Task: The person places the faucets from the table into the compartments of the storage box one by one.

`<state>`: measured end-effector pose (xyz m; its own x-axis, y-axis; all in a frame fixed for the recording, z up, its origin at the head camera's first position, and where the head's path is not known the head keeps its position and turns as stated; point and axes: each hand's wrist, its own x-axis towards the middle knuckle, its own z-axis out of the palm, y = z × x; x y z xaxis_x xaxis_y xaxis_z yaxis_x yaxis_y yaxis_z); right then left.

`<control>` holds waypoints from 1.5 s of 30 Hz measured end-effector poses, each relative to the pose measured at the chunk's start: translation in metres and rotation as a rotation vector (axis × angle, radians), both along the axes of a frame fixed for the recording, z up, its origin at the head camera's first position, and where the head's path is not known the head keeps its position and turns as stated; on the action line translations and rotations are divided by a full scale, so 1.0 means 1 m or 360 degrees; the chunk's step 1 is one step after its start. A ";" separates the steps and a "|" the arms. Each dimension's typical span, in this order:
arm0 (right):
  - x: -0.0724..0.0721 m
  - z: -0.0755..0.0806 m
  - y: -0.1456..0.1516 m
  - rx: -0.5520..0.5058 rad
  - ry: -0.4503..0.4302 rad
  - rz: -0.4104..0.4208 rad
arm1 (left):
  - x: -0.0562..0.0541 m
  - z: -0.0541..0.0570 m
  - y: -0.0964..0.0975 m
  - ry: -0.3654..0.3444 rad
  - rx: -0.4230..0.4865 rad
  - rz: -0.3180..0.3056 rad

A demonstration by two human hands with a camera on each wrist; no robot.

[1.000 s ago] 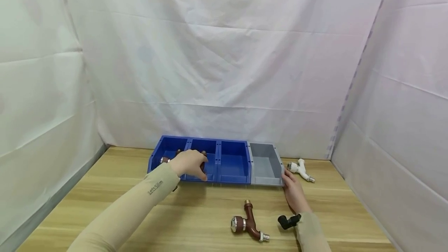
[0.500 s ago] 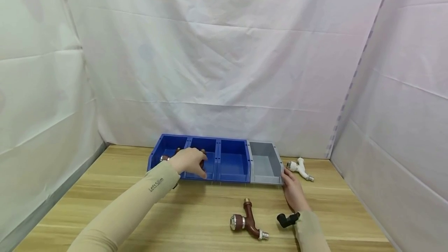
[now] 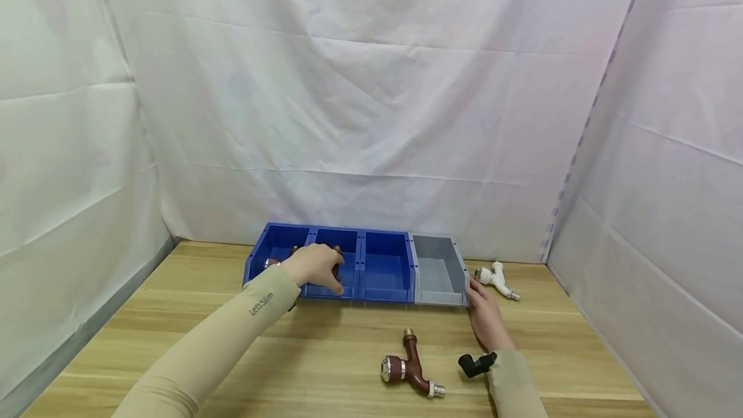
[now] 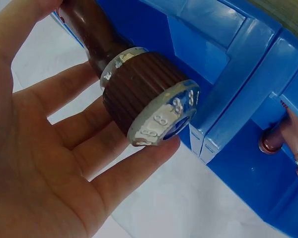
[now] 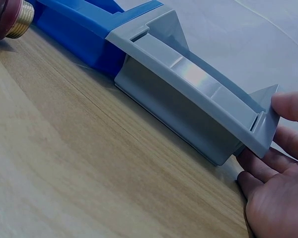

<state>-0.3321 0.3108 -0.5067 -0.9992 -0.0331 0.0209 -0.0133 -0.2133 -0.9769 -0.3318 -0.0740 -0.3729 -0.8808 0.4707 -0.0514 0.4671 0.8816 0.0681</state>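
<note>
A brown tap is in the left hand, at the middle blue bin, the second bin leftward from the grey bin. The grip wraps it: fingers lie behind its ribbed knob while the thumb comes to its body, probably because the bulky knob most needs support. Whether the tap also bears on the bin's floor, I cannot tell. The right hand holds the grey bin, its grip narrow around the front right corner, thumb on the outer edge and fingers tucked below the lip, likely to steady the joined row. Farthest left of the grey bin, the left blue bin contains another brown tap; directly left of the grey bin is the right blue bin. In front of the grey bin and a little leftward, a loose brown tap lies on the counter, apparently within easy reach. Right of the grey bin, just beside the right hand, lies a white tap. A white sheet hangs behind the grey bin.
</note>
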 end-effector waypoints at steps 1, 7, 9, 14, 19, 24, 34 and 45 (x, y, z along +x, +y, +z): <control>0.000 0.000 0.000 0.0011 0.0008 0.0006 | 0.000 0.000 0.000 -0.0002 0.0008 0.0001; -0.001 0.001 0.000 0.0010 0.0007 -0.0009 | -0.002 0.002 0.002 -0.0010 0.0040 0.0004; -0.001 0.001 0.000 -0.0001 -0.0001 -0.0024 | -0.003 0.002 0.002 -0.0008 0.0043 0.0009; -0.001 0.000 -0.001 -0.0004 -0.0005 -0.0020 | -0.005 0.001 0.001 -0.0010 0.0038 0.0021; -0.001 0.000 -0.001 0.0009 0.0003 -0.0008 | -0.007 0.000 0.001 -0.0021 0.0050 0.0023; -0.001 0.000 -0.002 0.0001 0.0010 -0.0014 | -0.010 0.000 0.002 -0.0025 0.0049 0.0029; -0.002 -0.002 -0.001 -0.0015 0.0019 -0.0018 | -0.013 -0.002 0.004 -0.0043 0.0023 0.0030; 0.002 -0.005 -0.002 -0.0030 0.0047 0.0017 | -0.011 -0.002 0.005 -0.0038 0.0035 0.0010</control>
